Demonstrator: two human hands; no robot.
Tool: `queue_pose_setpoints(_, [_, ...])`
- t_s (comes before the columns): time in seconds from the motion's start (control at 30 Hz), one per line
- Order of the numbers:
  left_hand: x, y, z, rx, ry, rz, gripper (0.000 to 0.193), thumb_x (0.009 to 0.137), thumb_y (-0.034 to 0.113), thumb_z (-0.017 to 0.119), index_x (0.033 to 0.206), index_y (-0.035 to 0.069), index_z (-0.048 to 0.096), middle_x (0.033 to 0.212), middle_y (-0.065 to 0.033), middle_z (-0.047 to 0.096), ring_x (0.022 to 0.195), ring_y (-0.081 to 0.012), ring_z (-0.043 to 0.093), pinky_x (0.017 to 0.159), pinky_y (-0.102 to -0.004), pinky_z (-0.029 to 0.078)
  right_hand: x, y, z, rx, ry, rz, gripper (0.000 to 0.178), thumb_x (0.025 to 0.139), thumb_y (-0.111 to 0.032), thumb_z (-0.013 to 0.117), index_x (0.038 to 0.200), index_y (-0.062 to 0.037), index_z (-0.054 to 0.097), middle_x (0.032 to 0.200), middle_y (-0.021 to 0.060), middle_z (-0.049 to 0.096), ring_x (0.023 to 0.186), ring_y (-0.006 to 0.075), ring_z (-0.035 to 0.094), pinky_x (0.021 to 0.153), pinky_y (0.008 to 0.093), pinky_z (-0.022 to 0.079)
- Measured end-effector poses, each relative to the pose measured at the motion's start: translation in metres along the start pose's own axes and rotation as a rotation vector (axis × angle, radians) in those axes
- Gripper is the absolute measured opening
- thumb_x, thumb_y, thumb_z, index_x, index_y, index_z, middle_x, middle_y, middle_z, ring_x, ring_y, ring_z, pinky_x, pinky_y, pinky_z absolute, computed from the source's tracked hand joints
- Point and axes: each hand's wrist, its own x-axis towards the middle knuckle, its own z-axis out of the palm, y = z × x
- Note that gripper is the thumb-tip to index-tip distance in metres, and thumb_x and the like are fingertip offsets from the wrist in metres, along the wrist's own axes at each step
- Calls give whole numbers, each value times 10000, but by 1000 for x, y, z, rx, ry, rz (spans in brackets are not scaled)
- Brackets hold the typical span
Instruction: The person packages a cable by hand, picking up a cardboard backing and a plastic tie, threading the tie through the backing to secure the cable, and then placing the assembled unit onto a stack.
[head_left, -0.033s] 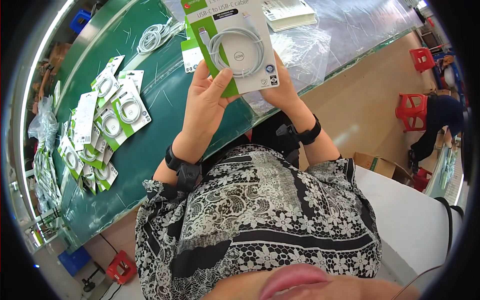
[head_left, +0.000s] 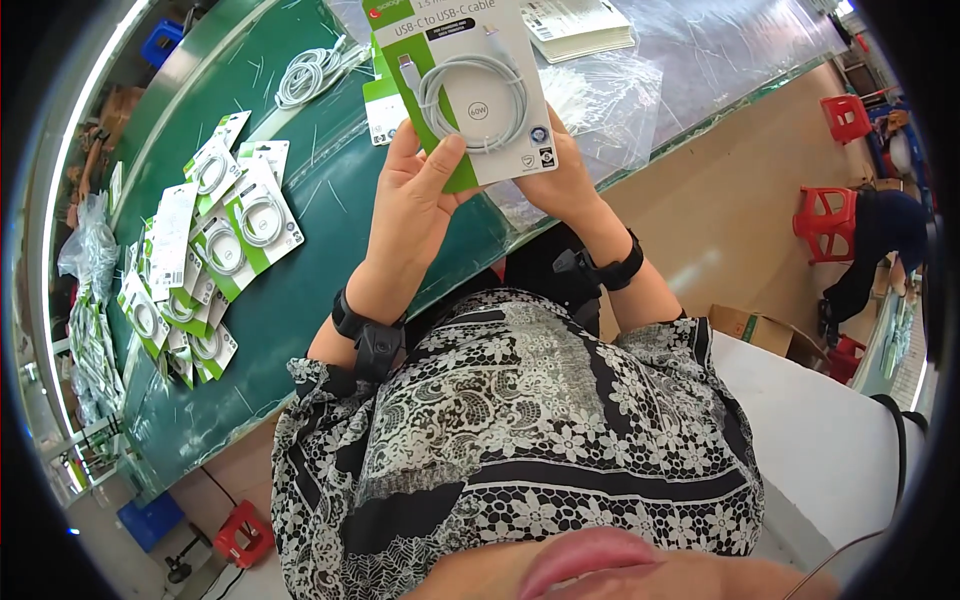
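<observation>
Pkg card (head_left: 477,128) w/ ring of pale cable (head_left: 519,100) on its front, held up near the table's edge, tilted a bit. L hand (head_left: 412,185) grasps its lower L part, thumb in front; R hand (head_left: 563,180) is at lower R edge, fingers hidden, so can't tell if gripping. Risk: L thumb slipping might drop card; pressing hard beside cable could bend it. Further L, messy card pile (head_left: 262,222) on green table (head_left: 320,240) could slide if bumped; loose coil (head_left: 305,78) behind.
</observation>
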Motion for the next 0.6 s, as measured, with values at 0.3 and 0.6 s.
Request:
queue_pose_setpoints(0.3, [0, -5, -5, 6, 46, -7, 363, 939, 79, 555, 1289, 64, 458, 1175, -87, 591, 1024, -184, 620, 859, -348, 533, -3, 6, 2, -34, -68, 130, 254, 754, 33, 648, 1005, -10, 659, 925, 100, 664, 884, 225, 648, 772, 305, 505])
queue_pose_setpoints(0.6, [-2, -1, -14, -25, 76, 38, 343, 928, 48, 557, 1265, 42, 494, 1123, -71, 620, 991, -162, 625, 842, -327, 533, 3, 31, 32, 177, -113, -20, 249, 746, 28, 642, 994, 15, 634, 913, 152, 665, 872, 262, 665, 744, 333, 517])
